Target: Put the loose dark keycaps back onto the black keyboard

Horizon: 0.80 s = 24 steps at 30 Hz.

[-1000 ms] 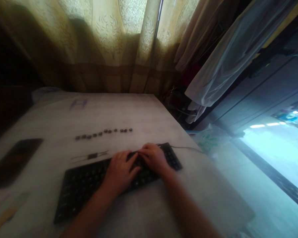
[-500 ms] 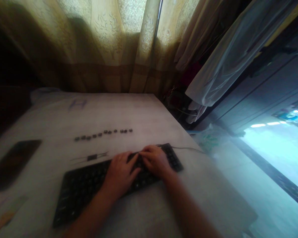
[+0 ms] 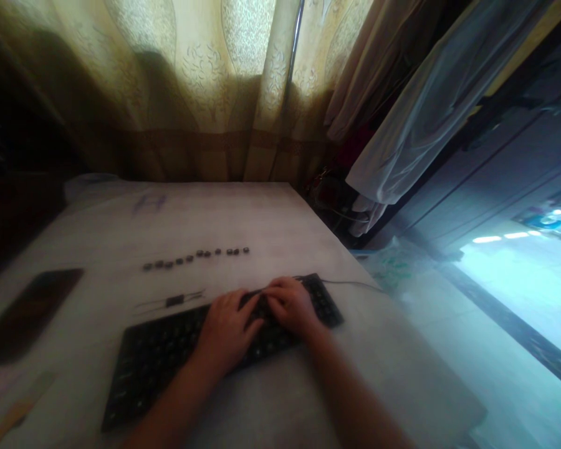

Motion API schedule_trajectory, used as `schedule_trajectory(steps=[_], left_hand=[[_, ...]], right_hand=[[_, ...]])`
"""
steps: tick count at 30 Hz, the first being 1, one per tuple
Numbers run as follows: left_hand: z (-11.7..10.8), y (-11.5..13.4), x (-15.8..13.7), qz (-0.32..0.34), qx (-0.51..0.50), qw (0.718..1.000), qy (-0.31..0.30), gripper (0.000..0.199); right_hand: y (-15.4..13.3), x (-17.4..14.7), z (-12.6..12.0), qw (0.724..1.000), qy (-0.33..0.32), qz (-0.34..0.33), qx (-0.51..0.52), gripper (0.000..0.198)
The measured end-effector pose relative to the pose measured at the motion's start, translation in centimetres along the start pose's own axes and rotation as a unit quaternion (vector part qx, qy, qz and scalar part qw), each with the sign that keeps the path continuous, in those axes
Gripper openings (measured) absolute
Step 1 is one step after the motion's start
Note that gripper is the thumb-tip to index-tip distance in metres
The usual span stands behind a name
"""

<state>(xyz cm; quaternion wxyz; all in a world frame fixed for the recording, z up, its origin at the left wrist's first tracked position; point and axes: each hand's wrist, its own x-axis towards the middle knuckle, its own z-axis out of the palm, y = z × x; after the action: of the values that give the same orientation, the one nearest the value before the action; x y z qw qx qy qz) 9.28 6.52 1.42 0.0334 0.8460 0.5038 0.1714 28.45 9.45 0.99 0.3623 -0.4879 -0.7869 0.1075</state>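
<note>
A black computer keyboard [image 3: 154, 355] lies slanted on the white-covered table. My left hand [image 3: 227, 327] rests over its middle, fingers bent toward the far edge and thumb on the keys. Close beside it, my right hand [image 3: 292, 305] grips the right part, its fingertips meeting the left index finger near the back row. What lies under the fingertips is hidden. Beyond the keyboard, several small dark keycaps [image 3: 189, 257] form an uneven row. Between them and the keyboard is a small dark tool with thin wire ends [image 3: 174, 301], perhaps a keycap puller.
A dark flat phone-like slab [image 3: 32, 312] lies at the left. Nearer me is a blurred brush-like tool with an orange handle [image 3: 16, 415]. The keyboard cable [image 3: 350, 283] runs off the right edge. Curtains [image 3: 206, 93] hang behind, and clothes [image 3: 411, 131] hang at the right.
The view has tilted slightly, so the table and its things sit a little lower in the picture. Both hands keep nearly the same place and pose on the keyboard.
</note>
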Motion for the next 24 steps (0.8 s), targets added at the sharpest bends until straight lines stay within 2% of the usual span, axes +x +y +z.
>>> schedule_trajectory(steps=[6, 11, 13, 14, 16, 18, 19, 21, 24], left_hand=[[-0.1, -0.3, 0.0, 0.01, -0.005, 1.0, -0.006, 0.04], [-0.9, -1.7, -1.3, 0.018, 0.007, 1.0, -0.008, 0.041], [-1.3, -2.9, -2.3, 0.023, 0.029, 0.999, -0.012, 0.044], [-1.5, -3.5, -2.9, 0.024, 0.042, 0.999, -0.014, 0.046], [-1.9, -4.7, -4.1, 0.029, 0.064, 0.997, -0.017, 0.051], [-2.3, -5.7, -5.4, 0.031, 0.084, 0.996, -0.021, 0.056], [-2.5, -6.1, -6.0, 0.028, 0.091, 0.995, -0.021, 0.058], [-2.8, -6.9, -7.2, 0.017, 0.102, 0.994, -0.024, 0.061], [-3.1, -7.8, -8.8, -0.005, 0.115, 0.993, -0.03, 0.062]], right_hand=[[0.7, 0.3, 0.0, 0.981, 0.096, 0.065, 0.155, 0.022], [1.0, 0.5, -0.9, 0.948, 0.133, 0.142, 0.253, 0.017], [1.4, 0.6, -1.2, 0.917, 0.145, 0.205, 0.31, 0.014], [1.6, 0.6, -1.3, 0.893, 0.157, 0.24, 0.347, 0.014], [2.3, 0.7, -1.5, 0.829, 0.192, 0.294, 0.436, 0.015], [3.0, 0.7, -1.6, 0.764, 0.219, 0.315, 0.519, 0.016], [3.3, 0.7, -1.6, 0.741, 0.224, 0.315, 0.549, 0.016], [3.9, 0.6, -1.8, 0.712, 0.222, 0.312, 0.588, 0.016], [4.4, 0.5, -1.9, 0.704, 0.206, 0.309, 0.606, 0.016]])
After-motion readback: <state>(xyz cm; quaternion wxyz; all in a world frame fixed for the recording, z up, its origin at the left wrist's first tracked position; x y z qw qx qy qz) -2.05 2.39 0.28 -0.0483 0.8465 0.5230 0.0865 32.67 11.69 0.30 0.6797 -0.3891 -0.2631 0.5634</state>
